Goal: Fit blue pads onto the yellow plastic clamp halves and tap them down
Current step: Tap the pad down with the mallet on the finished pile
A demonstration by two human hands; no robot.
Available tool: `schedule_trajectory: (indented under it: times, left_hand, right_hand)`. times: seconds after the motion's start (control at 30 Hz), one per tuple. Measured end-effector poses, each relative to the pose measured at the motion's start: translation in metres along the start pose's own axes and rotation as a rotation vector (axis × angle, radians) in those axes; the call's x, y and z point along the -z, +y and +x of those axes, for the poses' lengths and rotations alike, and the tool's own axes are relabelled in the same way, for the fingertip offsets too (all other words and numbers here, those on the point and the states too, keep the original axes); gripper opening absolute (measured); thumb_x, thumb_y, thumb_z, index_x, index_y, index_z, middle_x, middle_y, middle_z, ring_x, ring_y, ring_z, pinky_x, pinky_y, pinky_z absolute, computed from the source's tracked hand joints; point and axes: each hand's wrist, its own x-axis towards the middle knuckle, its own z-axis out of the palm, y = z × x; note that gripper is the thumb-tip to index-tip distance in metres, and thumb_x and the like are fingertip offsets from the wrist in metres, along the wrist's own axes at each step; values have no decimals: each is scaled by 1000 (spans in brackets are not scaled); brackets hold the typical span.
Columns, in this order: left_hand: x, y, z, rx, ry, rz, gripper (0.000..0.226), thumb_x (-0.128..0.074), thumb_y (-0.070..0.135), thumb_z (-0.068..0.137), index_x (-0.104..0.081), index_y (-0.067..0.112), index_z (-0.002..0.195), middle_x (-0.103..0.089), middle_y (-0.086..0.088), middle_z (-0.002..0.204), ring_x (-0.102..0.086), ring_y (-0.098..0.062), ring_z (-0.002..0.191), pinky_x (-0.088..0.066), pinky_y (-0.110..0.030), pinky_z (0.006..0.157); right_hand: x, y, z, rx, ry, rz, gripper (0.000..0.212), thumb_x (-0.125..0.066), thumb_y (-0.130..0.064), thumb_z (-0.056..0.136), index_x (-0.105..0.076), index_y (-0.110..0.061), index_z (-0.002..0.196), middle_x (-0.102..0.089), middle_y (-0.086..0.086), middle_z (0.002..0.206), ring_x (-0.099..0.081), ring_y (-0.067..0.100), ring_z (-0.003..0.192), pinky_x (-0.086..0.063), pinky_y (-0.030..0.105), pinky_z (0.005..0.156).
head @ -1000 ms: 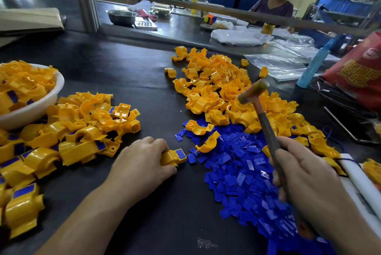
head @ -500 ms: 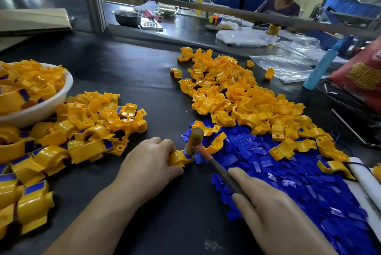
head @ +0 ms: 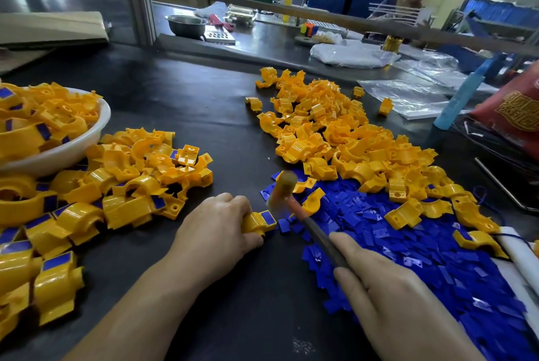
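— On the dark bench (head: 204, 115), head view: what's different from half a second back?

— The hammer (head: 284, 185) has lifted. Its head was down on the blue pad (head: 269, 217) then; now it's blurred, just above and to the right of it, clear of the half (head: 258, 223).

— So one tap landed?

— I'd judge so. The pad looks flat on the half's end, though the blur keeps me from saying it's fully seated.

— Grips?

— Left hand (head: 215, 229) clenched on the half, pinning it to the bench just left of the loose pads (head: 423, 249). Right hand (head: 388, 296) wrapped round the hammer's handle.

— And next?

— Either another tap, or the half joins the done heap (head: 131, 185) at left. Plenty of bare halves (head: 335, 138) wait beyond.
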Motion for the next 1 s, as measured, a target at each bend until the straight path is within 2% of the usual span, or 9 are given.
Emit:
schedule_trajectory:
  times: [0.1,0.23,0.43,0.5,0.57,0.67,0.8,0.9,1.0]
  left_hand:
    - [1,1,0,-1,-2,-4,41,-66,61,79,-55,37,110,-53,13,103,-50,-9,96,-53,-31,78]
    - [2,4,1,27,-22,-8,42,-66,62,79,-54,37,110,-52,14,103,-50,-8,95,-52,-30,77]
    - [2,1,1,27,-16,-21,43,-66,63,78,-54,37,112,-53,15,104,-51,-7,95,-53,-31,78]
    - [4,0,1,43,-5,-72,40,-65,63,78,-56,38,108,-54,16,100,-53,-6,90,-53,-31,76]
    - [10,-3,2,114,52,-324,32,-68,61,78,-60,37,99,-61,14,93,-58,-6,84,-54,-34,73]
    - [30,-12,7,320,282,-1114,33,-67,58,79,-66,26,90,-71,4,82,-67,-11,71,-55,-30,60]
    - [50,-32,12,414,461,-1869,50,-44,61,95,-65,15,96,-74,1,76,-67,-10,63,-51,-18,50]
    - [50,-37,10,354,424,-2112,71,-37,69,92,-58,7,120,-78,-4,96,-71,-12,71,-53,-20,61]
    - [42,-30,8,303,313,-2110,75,-36,71,90,-57,7,124,-76,-6,103,-71,-14,72,-53,-22,61]
  right_hand:
    - [-12,-9,-1,39,72,-62,53,-38,-42,97,-12,-50,143,-49,-22,106,-55,3,96,-44,17,84]
    - [-8,-9,11,-4,-88,-116,43,-34,-42,99,-15,-46,138,-51,-14,111,-55,8,100,-46,25,87]
    - [11,8,11,-86,10,-16,34,-45,-38,95,-34,-56,122,-53,-19,82,-51,-9,81,-41,12,56]
    - [14,22,13,-148,101,-76,40,-45,-34,95,-34,-50,130,-50,-20,82,-54,-3,70,-35,13,49]
    - [16,38,17,-198,173,-207,46,-46,-29,94,-33,-40,137,-46,-20,85,-51,1,67,-34,14,51]
    - [17,59,22,-252,200,-409,52,-47,-28,92,-31,-34,140,-43,-14,90,-48,7,71,-39,21,52]
    - [17,77,25,-342,172,-537,52,-48,-33,91,-29,-32,140,-48,-9,97,-47,10,78,-45,24,59]
    - [18,75,28,-342,167,-623,50,-50,-37,89,-36,-31,137,-53,-7,105,-49,12,90,-46,27,72]
    - [18,58,38,-219,183,-591,47,-55,-38,88,-45,-32,133,-55,-6,112,-49,15,100,-45,30,82]
